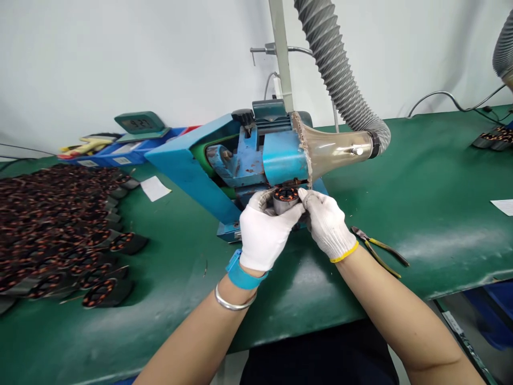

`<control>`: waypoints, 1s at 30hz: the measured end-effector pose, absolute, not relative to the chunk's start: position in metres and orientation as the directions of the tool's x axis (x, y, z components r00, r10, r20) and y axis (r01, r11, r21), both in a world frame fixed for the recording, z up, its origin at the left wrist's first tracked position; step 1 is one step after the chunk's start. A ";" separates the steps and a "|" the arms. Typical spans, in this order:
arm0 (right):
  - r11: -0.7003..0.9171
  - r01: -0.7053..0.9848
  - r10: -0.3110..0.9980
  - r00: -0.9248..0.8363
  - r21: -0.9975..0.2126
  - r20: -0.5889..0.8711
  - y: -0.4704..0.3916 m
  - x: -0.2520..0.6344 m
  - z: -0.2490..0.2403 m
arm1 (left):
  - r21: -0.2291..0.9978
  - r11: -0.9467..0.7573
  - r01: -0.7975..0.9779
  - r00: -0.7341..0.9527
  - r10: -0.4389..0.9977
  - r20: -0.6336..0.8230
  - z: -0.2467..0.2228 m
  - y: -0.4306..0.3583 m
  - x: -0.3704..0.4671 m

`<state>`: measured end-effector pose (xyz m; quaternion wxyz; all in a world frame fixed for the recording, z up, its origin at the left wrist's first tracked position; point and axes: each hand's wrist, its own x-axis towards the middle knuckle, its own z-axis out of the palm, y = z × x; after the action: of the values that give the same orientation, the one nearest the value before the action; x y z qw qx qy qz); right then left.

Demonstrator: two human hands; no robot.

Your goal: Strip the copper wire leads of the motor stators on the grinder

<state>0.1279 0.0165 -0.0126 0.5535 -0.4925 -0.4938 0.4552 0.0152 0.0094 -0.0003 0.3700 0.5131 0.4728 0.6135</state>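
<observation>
A motor stator (286, 199), a grey ring with copper windings and a black core, is held in front of a blue belt-driven machine (240, 166). My left hand (266, 230), in a white glove, wraps around its left side and front. On the stator's right edge, my right hand (326, 219), gloved too, has its thumb and fingers pinched together. Whatever sits between those fingertips is hidden, perhaps a thin lead. Above the hands, a cloudy funnel-shaped hood (336, 149) joins the machine's right end to a grey corrugated hose (340, 64).
Many similar stators (60, 230) cover the left of the green bench (433, 214). Wire cutters (380, 250) with yellow-and-black handles lie right of my right hand. Behind are a blue bin (124, 155), a digital clock (140, 124) and a paper slip (155, 188). More stators (495, 139) lie far right.
</observation>
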 end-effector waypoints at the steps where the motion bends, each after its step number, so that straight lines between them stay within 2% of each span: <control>1: 0.084 -0.071 0.994 0.075 -0.994 0.078 0.013 0.129 -0.011 | 0.960 -0.275 0.050 -0.201 0.939 0.279 -0.001 0.006 0.015; 3: 0.065 -0.166 0.998 0.008 -0.984 0.065 0.007 0.130 -0.009 | 0.957 -0.263 0.121 -0.217 0.934 0.284 -0.003 -0.002 0.014; 6: 0.094 -0.194 0.994 -0.039 -0.976 0.104 0.000 0.130 -0.011 | 0.947 -0.271 0.171 -0.231 0.924 0.305 -0.006 -0.008 0.010; 13: 0.284 -0.005 0.957 0.059 -0.959 0.283 -0.003 0.129 -0.021 | 0.960 -0.276 0.047 -0.095 0.956 0.279 -0.010 0.002 0.001; 17: 0.260 0.020 0.958 0.125 -0.966 0.260 -0.001 0.126 -0.022 | 0.970 -0.233 -0.071 -0.100 0.969 0.225 -0.015 0.007 0.000; 20: 0.229 -0.021 0.962 0.157 -0.973 0.224 0.002 0.123 -0.019 | 0.973 -0.196 -0.124 -0.084 0.979 0.186 -0.014 0.010 0.000; 25: 0.186 -0.168 0.973 0.171 -0.968 0.158 0.007 0.118 -0.012 | 0.965 -0.200 -0.171 -0.107 0.977 0.184 -0.006 0.013 0.002; 30: 0.200 -0.180 0.970 0.173 -0.963 0.169 0.012 0.118 -0.012 | 0.964 -0.215 -0.154 -0.129 0.972 0.196 -0.006 0.017 0.006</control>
<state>0.1182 0.0116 -0.0116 0.6292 -0.4369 -0.4520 0.4571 0.0060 0.0167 -0.0061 0.4564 0.4768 0.4292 0.6165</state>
